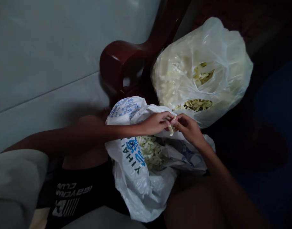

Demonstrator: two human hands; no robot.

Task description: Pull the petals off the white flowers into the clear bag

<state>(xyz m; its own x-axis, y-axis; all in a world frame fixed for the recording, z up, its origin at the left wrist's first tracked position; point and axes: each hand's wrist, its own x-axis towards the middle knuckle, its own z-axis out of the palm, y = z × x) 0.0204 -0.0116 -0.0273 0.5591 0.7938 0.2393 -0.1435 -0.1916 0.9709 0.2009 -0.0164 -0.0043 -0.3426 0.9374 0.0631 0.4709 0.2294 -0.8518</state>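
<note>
Can read green letters (132,160), "YIHA", on the white bag (146,194), low in the middle of the frame, beside big blue Chinese writing (137,152). Can see small blue print (125,108) up top, too blurry to read. Can spot upside-down white letters (66,188), like "CLUB", on black shorts (95,176), lower left.

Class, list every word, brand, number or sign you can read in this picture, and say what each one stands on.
"YIHA", green capitals on the white printed bag; anything further is hidden near the left forearm.
"CLUB", apparently, upside down on the black shorts; the longer word beside it is too blurred to read surely.
The bag's large blue characters and small blue print: not clearly readable.
No numbers can be made out.
</note>
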